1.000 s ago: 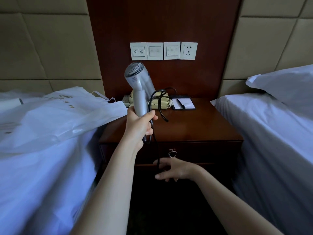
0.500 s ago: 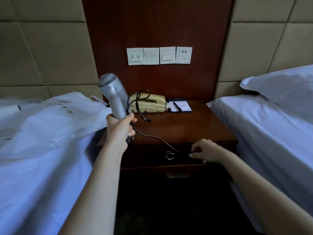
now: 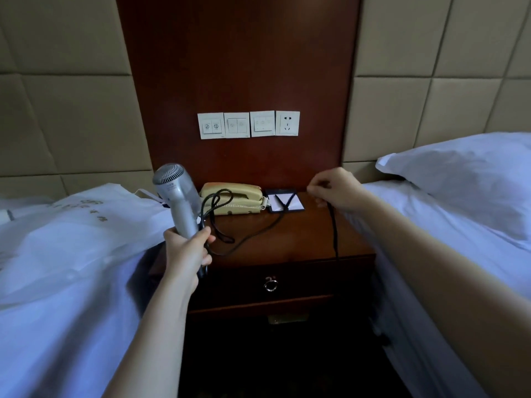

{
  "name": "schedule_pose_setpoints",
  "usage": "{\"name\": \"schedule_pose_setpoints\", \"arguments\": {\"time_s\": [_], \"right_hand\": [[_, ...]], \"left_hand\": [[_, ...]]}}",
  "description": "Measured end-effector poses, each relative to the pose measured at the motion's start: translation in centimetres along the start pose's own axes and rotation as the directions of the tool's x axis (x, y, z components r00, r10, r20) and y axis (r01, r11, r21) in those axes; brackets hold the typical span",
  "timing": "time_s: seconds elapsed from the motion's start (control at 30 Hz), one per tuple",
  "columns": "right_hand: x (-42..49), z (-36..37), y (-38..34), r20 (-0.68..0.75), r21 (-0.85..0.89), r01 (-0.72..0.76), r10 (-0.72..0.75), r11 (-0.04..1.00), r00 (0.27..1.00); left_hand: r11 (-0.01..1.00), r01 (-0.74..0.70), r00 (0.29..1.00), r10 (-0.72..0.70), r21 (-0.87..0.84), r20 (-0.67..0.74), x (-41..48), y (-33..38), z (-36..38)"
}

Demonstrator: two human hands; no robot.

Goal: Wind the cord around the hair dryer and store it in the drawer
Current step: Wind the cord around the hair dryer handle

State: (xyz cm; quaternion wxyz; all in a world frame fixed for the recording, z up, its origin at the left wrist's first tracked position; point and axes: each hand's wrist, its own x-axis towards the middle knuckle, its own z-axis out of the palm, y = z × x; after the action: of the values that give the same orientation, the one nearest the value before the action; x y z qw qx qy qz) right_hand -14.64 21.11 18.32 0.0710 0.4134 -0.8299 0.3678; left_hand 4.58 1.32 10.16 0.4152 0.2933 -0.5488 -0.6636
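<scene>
A silver hair dryer (image 3: 178, 196) stands upright at the left of the nightstand, with my left hand (image 3: 188, 249) closed around its handle. Its black cord (image 3: 253, 234) loops near the handle, sags across the nightstand top and rises to my right hand (image 3: 334, 188), which pinches it high at the right. From that hand the cord hangs down over the nightstand's front edge. The drawer (image 3: 301, 278) with a ring pull (image 3: 270, 285) sits closed below the top.
A beige telephone (image 3: 235, 198) and a notepad with pen (image 3: 284, 201) stand at the back of the wooden nightstand (image 3: 301, 239). A wall socket (image 3: 287, 123) and switches are above. Beds flank both sides, with a white plastic bag (image 3: 71, 225) left and a pillow (image 3: 459, 173) right.
My right hand rose from the drawer front to above the nightstand's right side, drawing the cord up and out. The dryer in my left hand shifted left and lower.
</scene>
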Motion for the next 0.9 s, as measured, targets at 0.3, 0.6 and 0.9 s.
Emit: {"name": "schedule_pose_setpoints", "arguments": {"time_s": [0.3, 0.6, 0.9], "right_hand": [[5.9, -0.5, -9.1, -0.083, -0.180, 0.182, -0.199, 0.967, 0.976], [5.7, 6.2, -11.2, 0.280, 0.482, -0.204, 0.071, 0.852, 0.957], [4.6, 8.9, -9.8, 0.191, 0.754, -0.297, 0.237, 0.586, 0.952]], "left_hand": [[0.993, 0.014, 0.997, -0.005, -0.121, 0.073, 0.2, 0.8, 2.0], [0.994, -0.049, 0.979, 0.066, -0.095, 0.190, -0.5, 0.7, 3.3], [0.990, -0.019, 0.982, 0.045, -0.136, 0.185, -0.4, 0.8, 3.3]]}}
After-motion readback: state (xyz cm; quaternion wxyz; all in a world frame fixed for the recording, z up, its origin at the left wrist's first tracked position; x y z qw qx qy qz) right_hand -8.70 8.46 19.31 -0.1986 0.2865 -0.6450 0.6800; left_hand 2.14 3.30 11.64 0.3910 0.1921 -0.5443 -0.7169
